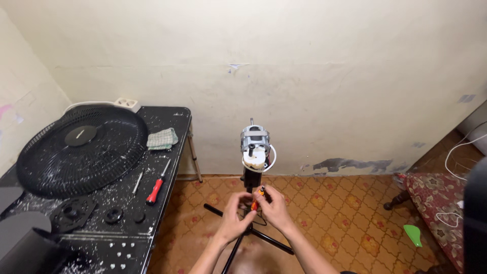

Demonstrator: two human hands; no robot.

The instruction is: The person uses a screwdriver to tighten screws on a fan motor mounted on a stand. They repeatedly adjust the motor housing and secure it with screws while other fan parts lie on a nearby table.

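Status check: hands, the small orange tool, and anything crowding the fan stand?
Both hands, left hand and right hand, pinch the small orange tool at the fan stand. Bare motor on top. Nothing crowding the stand; table stands left.

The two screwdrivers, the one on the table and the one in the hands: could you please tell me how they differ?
The red screwdriver lies free on the black table; the orange screwdriver is held between the left hand and right hand, below the fan motor. The red one shows full length, with a long shaft; the orange one looks smaller and is mostly hidden by fingers. Both have bright handles with black parts.
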